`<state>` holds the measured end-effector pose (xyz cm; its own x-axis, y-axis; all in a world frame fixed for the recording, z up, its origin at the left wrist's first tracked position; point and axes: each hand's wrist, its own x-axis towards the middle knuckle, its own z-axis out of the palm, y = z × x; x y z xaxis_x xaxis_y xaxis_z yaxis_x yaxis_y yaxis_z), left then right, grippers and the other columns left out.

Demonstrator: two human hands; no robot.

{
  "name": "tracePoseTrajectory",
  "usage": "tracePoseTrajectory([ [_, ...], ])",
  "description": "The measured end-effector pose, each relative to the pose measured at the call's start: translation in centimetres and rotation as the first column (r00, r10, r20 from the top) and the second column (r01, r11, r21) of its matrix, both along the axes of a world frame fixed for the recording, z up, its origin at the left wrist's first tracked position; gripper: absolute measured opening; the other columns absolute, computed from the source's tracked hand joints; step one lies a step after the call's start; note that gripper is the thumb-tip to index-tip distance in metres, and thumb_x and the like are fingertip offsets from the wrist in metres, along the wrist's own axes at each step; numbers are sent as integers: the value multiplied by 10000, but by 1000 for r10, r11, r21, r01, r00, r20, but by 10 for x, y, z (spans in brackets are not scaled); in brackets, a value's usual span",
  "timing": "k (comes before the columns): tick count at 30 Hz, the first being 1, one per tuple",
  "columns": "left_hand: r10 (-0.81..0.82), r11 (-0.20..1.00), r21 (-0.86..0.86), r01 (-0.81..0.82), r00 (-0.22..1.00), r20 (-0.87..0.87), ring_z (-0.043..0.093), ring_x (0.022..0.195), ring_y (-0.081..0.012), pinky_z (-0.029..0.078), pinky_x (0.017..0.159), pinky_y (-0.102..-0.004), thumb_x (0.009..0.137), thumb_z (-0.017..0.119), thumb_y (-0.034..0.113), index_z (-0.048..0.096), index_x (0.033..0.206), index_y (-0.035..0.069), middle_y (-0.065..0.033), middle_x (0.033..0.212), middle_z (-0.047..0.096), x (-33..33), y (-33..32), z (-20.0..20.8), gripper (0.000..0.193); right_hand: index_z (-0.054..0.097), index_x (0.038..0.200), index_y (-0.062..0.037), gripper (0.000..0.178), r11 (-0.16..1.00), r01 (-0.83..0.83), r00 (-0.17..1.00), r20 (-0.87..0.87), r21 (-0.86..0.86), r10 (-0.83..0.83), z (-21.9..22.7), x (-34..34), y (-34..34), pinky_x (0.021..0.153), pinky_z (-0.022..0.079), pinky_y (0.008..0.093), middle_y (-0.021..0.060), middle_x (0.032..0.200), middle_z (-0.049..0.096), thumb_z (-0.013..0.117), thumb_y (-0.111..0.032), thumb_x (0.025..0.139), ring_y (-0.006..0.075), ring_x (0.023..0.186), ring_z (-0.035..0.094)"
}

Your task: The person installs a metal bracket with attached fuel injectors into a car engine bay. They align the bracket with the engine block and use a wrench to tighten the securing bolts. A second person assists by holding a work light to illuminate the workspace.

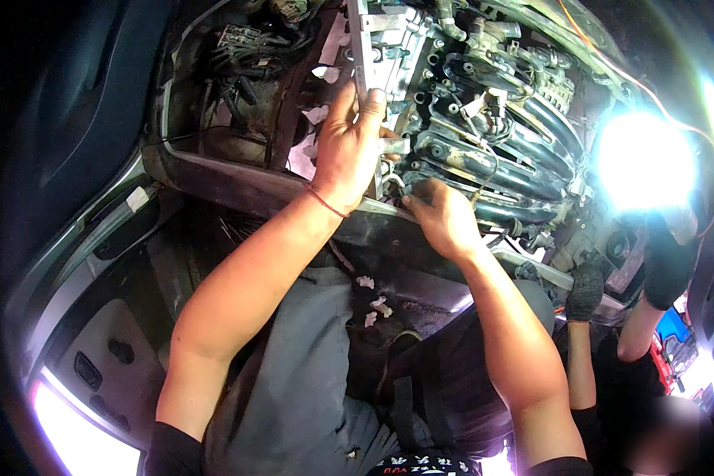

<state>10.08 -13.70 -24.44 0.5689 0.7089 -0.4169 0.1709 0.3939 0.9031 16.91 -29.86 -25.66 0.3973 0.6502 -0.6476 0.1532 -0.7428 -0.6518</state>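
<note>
My left hand (343, 163) is wrapped round a long flat metal bar (361, 47) that runs along the near side of the engine. Its thumb lies along the bar, and fingertips show on the far side by a small metal bracket (394, 146). Close to the bar's lower end, my right hand (448, 220) has its fingers bent and pinched together. Whatever they hold, if anything, is too small and covered to name. Beyond both hands lies the engine (460, 151), with curved black intake pipes (543, 131) on its right part.
A very bright work lamp (646, 163) glares at the right. Beside it, another person's gloved hands (585, 293) reach in. Bundled wires (250, 51) hang at the upper left. Crumpled white scraps (381, 306) lie below the frame edge. An orange cable (611, 67) crosses the upper right.
</note>
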Motion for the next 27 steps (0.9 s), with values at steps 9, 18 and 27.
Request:
tracePoseTrajectory([
  [9, 107, 989, 116, -93, 988, -114, 526, 598, -56, 497, 481, -215, 1044, 541, 391, 567, 1288, 117, 23, 812, 532, -4, -20, -5, 368, 703, 974, -8, 330, 999, -16, 990, 141, 50, 9, -2, -8, -6, 810, 522, 477, 235, 917, 700, 690, -328, 894, 414, 913, 680],
  [18, 89, 914, 405, -11, 981, -173, 565, 706, -197, 475, 659, -378, 1065, 503, 306, 591, 1112, 44, -54, 867, 629, 5, -27, -13, 280, 682, 859, -17, 373, 981, -173, 956, 253, 85, 147, -17, -10, -10, 802, 521, 487, 215, 929, 668, 654, -385, 916, 406, 901, 671],
  [27, 147, 973, 199, -113, 976, -162, 520, 508, -60, 440, 410, -210, 1060, 462, 458, 590, 1092, 86, 17, 737, 471, 1, -27, -5, 395, 719, 985, -5, 363, 992, -60, 998, -29, 110, 63, -19, 2, -10, 838, 515, 473, 234, 980, 695, 670, -359, 920, 417, 952, 675],
])
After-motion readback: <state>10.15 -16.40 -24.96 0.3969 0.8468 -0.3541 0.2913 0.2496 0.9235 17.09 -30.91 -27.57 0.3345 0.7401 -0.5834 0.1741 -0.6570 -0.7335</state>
